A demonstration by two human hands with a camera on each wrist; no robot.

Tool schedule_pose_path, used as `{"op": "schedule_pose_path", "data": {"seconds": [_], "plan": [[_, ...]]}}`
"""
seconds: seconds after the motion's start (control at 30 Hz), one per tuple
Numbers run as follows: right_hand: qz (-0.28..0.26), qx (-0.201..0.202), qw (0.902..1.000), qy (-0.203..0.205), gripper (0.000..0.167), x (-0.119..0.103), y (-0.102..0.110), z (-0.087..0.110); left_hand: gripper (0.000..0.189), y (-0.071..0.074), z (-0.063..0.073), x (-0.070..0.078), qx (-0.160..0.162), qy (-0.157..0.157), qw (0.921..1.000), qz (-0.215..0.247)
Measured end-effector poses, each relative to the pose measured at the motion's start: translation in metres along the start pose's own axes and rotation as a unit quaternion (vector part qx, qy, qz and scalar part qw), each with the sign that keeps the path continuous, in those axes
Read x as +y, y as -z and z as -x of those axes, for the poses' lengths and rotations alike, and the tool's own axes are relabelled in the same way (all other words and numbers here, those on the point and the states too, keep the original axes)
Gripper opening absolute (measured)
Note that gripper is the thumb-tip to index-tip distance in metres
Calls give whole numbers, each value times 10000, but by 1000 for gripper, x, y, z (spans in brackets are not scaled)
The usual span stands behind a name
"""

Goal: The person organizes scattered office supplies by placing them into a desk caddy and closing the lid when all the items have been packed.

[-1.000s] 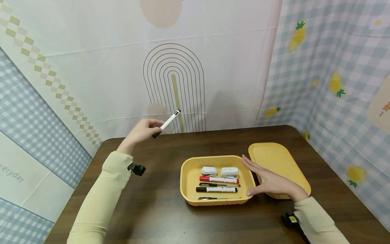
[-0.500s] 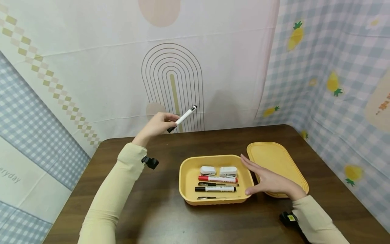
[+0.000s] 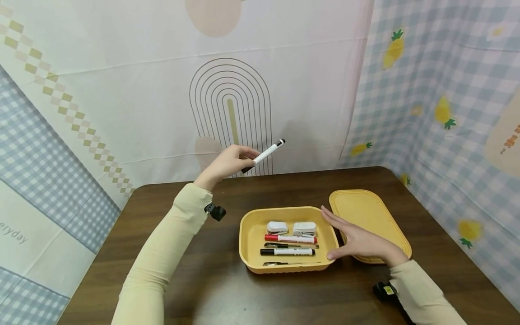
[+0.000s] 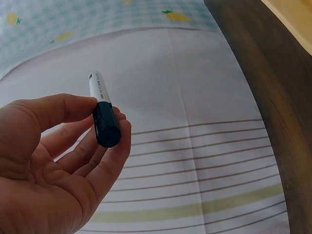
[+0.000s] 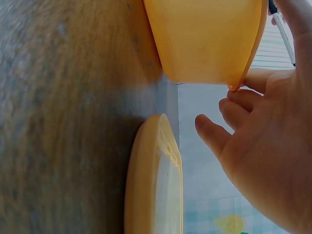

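Observation:
My left hand (image 3: 229, 163) pinches a white marker (image 3: 266, 153) by its black-capped end, high over the back of the table; its other end points up and right. In the left wrist view, the black cap (image 4: 107, 127) lies between thumb and fingers. My right hand (image 3: 359, 241) spreads across the right end of a yellow box (image 3: 243, 234), thumb at the front corner and fingers along the rim. Inside lie two small white staplers (image 3: 304, 228), a red-capped marker (image 3: 290, 239), a black-capped marker (image 3: 287, 252) and two thin pens (image 3: 290, 246).
A yellow lid (image 3: 365, 212) lies flat on the brown table (image 3: 195, 289), right of the box and partly behind my right hand. Printed cloth (image 3: 317, 90) hangs behind the table's back edge and along its sides.
My left hand has moved right with the marker, from above the table's back left toward its middle. My right hand has stayed at the box.

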State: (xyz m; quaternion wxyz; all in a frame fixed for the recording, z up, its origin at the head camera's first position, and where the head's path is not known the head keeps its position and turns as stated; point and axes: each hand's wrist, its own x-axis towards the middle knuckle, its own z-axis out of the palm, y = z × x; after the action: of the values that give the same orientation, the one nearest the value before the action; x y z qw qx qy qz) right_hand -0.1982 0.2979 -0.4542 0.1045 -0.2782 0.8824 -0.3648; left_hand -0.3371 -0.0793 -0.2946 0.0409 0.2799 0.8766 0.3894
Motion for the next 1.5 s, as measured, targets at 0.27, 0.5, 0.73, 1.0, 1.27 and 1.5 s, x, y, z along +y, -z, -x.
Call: {"op": "schedule_pose_path", "data": {"seconds": [0.27, 0.5, 0.73, 1.0, 1.27, 1.5], "plan": [[-25, 12, 10000, -6, 113, -1, -1, 0, 31, -5, -4, 8, -132, -53, 9999, 69], [-46, 21, 10000, 31, 114, -1, 0, 1, 30, -9, -1, 18, -377, -32, 9993, 52], [-18, 45, 10000, 20, 114, 0, 0, 0, 28, -18, 4, 29, -690, -336, 9970, -95], [-40, 33, 10000, 12, 114, 0, -1, 0, 26, -27, 16, 47, -1043, -575, 9925, -281], [-68, 17, 10000, -4, 113, 0, -1, 0, 28, -33, 24, 59, -1548, -906, 9834, -280], [-116, 4, 9999, -12, 114, 0, -1, 0, 25, -40, 30, 60, -1794, -997, 9779, -388]]}}
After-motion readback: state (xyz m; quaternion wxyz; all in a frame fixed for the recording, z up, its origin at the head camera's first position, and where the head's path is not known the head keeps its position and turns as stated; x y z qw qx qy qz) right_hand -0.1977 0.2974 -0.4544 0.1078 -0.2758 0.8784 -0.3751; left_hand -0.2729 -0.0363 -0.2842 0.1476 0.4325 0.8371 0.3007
